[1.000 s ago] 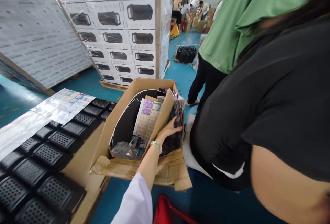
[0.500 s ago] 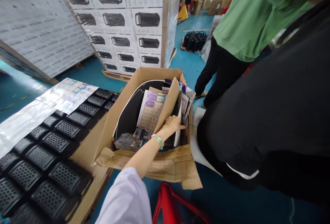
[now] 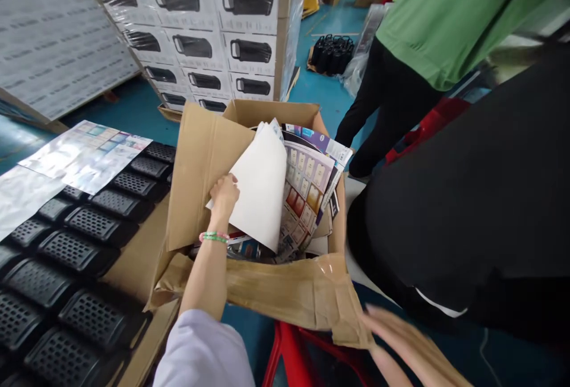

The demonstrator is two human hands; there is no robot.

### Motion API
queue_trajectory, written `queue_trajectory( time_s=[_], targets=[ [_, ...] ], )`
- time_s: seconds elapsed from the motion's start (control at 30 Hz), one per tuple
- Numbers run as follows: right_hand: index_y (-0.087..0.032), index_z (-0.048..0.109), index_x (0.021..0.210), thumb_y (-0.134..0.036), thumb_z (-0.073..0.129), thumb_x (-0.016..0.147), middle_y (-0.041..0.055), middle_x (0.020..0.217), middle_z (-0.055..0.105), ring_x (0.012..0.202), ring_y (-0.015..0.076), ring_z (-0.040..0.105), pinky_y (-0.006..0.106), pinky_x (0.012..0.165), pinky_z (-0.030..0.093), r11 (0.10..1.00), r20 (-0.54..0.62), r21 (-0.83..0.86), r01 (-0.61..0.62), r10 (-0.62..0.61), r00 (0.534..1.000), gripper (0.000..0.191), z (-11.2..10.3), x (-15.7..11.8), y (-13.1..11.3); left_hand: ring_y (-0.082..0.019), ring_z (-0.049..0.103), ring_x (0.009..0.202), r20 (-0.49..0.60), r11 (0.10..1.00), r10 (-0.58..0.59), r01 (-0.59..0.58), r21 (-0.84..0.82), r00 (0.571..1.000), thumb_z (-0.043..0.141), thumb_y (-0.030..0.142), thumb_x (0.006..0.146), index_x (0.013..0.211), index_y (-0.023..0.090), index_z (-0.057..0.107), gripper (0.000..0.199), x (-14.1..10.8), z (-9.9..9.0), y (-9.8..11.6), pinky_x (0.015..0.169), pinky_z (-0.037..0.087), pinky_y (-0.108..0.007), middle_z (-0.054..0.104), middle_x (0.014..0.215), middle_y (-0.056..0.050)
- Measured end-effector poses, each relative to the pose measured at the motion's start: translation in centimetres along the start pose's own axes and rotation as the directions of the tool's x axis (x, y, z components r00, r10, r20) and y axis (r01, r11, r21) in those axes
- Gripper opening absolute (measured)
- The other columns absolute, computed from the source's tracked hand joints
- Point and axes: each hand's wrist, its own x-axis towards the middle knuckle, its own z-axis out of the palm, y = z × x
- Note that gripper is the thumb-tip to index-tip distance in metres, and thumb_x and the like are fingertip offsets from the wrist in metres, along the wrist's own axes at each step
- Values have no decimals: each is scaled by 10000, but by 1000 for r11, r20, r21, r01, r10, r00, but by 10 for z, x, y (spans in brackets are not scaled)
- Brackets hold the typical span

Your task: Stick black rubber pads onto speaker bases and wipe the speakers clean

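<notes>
An open cardboard box (image 3: 339, 244) full of printed sheets and card stands in front of me. My left hand (image 3: 225, 197), with a pink and green bead bracelet at the wrist, is closed on a large white sheet (image 3: 259, 185) inside it. The sheet bends over to the right. Left of that hand, a brown cardboard piece (image 3: 202, 164) leans over the box's left side. Printed colour sheets (image 3: 307, 179) fan out on the right. My right hand (image 3: 396, 339), blurred, has its fingers stretched apart by the corner of the torn front flap (image 3: 329, 310).
On the left, rows of black perforated parts (image 3: 91, 221) lie on cardboard, partly under printed sheets (image 3: 89, 155). Wrapped stacks of boxes (image 3: 247, 48) rise behind. A person in green (image 3: 458, 25) and another in black (image 3: 445, 197) stand close on the right. Red metal bars (image 3: 289, 351) show below the box.
My left hand has moved left from the box's right side and now holds a white sheet. The brown cardboard leans left, uncovering printed sheets. My right hand has come into view.
</notes>
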Motion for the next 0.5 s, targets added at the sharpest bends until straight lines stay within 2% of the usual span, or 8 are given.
queue_trajectory(
  time_s=[0.07, 0.1, 0.17, 0.23, 0.3, 0.37, 0.43, 0.5],
  targets=[
    [-264, 591, 1363, -446, 319, 1036, 88, 1375, 580, 1294, 257, 514, 471, 1088, 436, 990, 90, -21, 142, -140, 986, 463, 26, 38, -14, -203, 643, 1015, 17, 999, 45, -45, -23, 999, 585, 328, 959, 1167, 154, 610, 272, -5, 10, 12, 904, 550, -418, 647, 1133, -76],
    [-187, 605, 1354, -431, 280, 1041, 117, 1371, 581, 1317, 290, 493, 524, 1119, 388, 982, 152, -89, 168, -153, 976, 513, 41, 54, -20, -199, 643, 1006, 22, 997, 67, -67, -32, 997, 588, 328, 958, 1159, 154, 614, 267, -9, 15, 18, 897, 552, -412, 648, 1126, -74],
    [-93, 717, 1185, -478, 323, 1019, 187, 1187, 678, 1200, 331, 589, 530, 1087, 415, 966, 290, -197, 167, -105, 951, 575, 67, 69, -32, -194, 641, 995, 18, 994, 99, -98, -42, 995, 585, 323, 959, 1153, 153, 614, 259, -17, 23, 26, 889, 549, -405, 648, 1118, -70],
    [-38, 762, 1054, -545, 385, 980, 233, 1063, 706, 1119, 358, 631, 513, 1059, 446, 952, 340, -266, 153, -56, 939, 636, 84, 65, -40, -192, 637, 989, -3, 993, 108, -108, -35, 994, 559, 284, 969, 1156, 155, 606, 232, -24, 28, 29, 891, 538, -397, 648, 1105, -65],
    [-27, 780, 982, -567, 409, 959, 243, 1033, 709, 1107, 364, 636, 486, 1046, 463, 946, 321, -283, 160, -64, 945, 656, 91, 49, -44, -211, 627, 1030, -40, 995, 96, -97, -10, 995, 496, 183, 973, 1152, 156, 601, 210, -29, 30, 28, 921, 508, -391, 643, 1107, -86],
    [-43, 793, 925, -560, 406, 956, 233, 1024, 714, 1102, 356, 641, 463, 1037, 474, 944, 282, -284, 169, -86, 955, 646, 91, 34, -46, -281, 562, 1189, -96, 996, 82, -80, 27, 992, 443, 71, 933, 1201, 139, 573, 305, -31, 30, 28, 1010, 439, -442, 589, 1240, -158],
    [-47, 795, 903, -568, 398, 949, 232, 1043, 710, 1105, 352, 640, 450, 1016, 489, 946, 243, -291, 145, -73, 967, 656, 90, 26, -49, -379, 357, 1395, -137, 992, 118, -111, 57, 984, 432, -4, 871, 1326, 102, 486, 470, -32, 34, 31, 1117, 296, -549, 398, 1466, -236],
    [-39, 790, 928, -563, 381, 951, 231, 1085, 698, 1131, 347, 628, 441, 1014, 491, 957, 203, -272, 104, -49, 978, 664, 89, 23, -50, -394, 142, 1493, -95, 966, 257, -251, 63, 962, 436, -26, 851, 1414, 109, 411, 579, -34, 44, 37, 1173, 154, -598, 215, 1590, -219]
  ],
)
